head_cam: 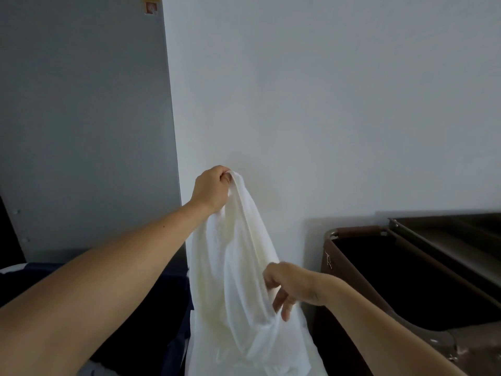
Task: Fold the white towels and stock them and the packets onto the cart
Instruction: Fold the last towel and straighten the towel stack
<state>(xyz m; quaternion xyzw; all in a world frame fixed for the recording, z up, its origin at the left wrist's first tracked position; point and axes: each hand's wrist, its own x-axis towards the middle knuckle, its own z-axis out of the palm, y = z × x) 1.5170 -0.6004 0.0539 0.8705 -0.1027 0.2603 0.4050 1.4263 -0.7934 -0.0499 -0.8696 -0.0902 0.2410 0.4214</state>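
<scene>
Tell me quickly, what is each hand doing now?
Left hand: grips the top of the soft white cloth towel.
Right hand: pinches the towel's side edge.

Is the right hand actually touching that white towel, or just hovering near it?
Touching. The head view shows the right hand pinching the hanging edge of the white towel, with cloth bunched at its fingertips.

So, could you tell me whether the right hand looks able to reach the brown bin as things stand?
Probably yes: the right hand is close beside the open-topped brown bin with nothing between them, but it seems to be pinching the white towel that the left hand holds up.
</scene>
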